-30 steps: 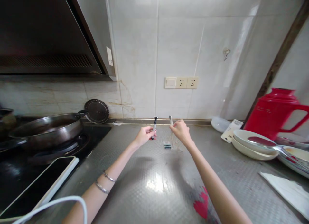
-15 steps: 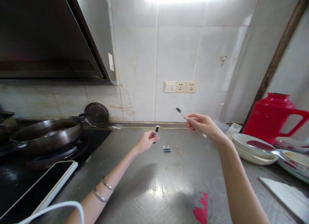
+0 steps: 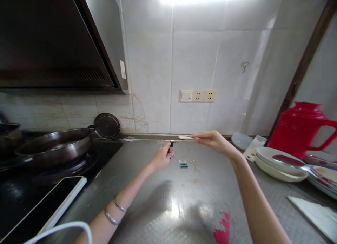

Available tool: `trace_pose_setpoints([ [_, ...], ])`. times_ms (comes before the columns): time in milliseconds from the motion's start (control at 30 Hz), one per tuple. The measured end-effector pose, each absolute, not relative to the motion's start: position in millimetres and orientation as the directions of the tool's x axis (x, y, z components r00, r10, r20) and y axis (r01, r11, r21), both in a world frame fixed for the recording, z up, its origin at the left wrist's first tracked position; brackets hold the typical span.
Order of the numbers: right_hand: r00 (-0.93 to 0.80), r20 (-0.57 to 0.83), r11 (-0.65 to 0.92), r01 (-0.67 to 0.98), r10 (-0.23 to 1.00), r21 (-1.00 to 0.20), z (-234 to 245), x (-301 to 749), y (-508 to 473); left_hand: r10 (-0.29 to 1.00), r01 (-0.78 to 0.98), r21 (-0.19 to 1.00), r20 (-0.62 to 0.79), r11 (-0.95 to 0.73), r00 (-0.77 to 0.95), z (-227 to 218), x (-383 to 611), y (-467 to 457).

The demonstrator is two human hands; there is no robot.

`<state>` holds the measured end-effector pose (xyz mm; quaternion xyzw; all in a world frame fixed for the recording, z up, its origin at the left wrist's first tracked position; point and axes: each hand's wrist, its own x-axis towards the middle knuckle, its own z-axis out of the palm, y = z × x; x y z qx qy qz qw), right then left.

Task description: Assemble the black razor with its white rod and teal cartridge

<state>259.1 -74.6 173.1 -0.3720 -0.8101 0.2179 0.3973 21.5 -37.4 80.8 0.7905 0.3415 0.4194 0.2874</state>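
Note:
My left hand (image 3: pixel 162 158) is closed round a small dark razor handle (image 3: pixel 171 145) that stands upright above the steel counter (image 3: pixel 168 202). My right hand (image 3: pixel 214 141) pinches a thin white stick-like piece (image 3: pixel 185 137) held level, its tip pointing left just above the handle's head. Small blue-green razor cartridges (image 3: pixel 183 163) lie on the counter between and below the two hands.
At the left is a stove with a metal wok (image 3: pixel 52 145), a round lid (image 3: pixel 107 126) and a tablet (image 3: pixel 42 205). Right side: red jug (image 3: pixel 300 130), stacked white plates (image 3: pixel 279 159), a white board (image 3: pixel 316 216). Wall sockets (image 3: pixel 198 96) sit behind.
My right hand swung up and right with the white piece, then came back left and lowered it level by the razor handle. My left hand barely moved.

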Motion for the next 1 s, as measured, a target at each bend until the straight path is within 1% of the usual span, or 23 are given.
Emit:
trace_pose_setpoints([
  [167,-0.454,0.436,0.622,0.45,0.777,-0.64,170,251,-71,0.757,0.384,0.661,0.482,-0.645,0.442,87,22,-43],
  [300,-0.447,0.445,0.625,0.446,0.776,-0.641,167,246,-65,0.741,0.403,0.627,0.494,-0.666,0.455,88,20,-44],
  [400,-0.44,0.46,0.632,0.453,0.772,-0.628,166,244,-62,0.734,0.41,0.614,0.5,-0.675,0.46,87,19,-43],
  [533,-0.474,0.427,0.628,0.446,0.77,-0.637,165,244,-61,0.717,0.409,0.593,0.509,-0.693,0.477,86,18,-42],
  [700,-0.41,0.449,0.606,0.467,0.794,-0.644,165,248,-62,0.703,0.398,0.586,0.51,-0.706,0.496,86,20,-42],
  [767,-0.431,0.444,0.614,0.456,0.786,-0.644,168,249,-65,0.706,0.396,0.592,0.508,-0.702,0.492,86,20,-42],
  [900,-0.51,0.385,0.62,0.449,0.769,-0.643,173,247,-71,0.696,0.392,0.582,0.516,-0.712,0.499,87,19,-42],
  [1000,-0.49,0.376,0.599,0.459,0.786,-0.656,171,246,-70,0.673,0.408,0.537,0.538,-0.738,0.509,88,19,-44],
])
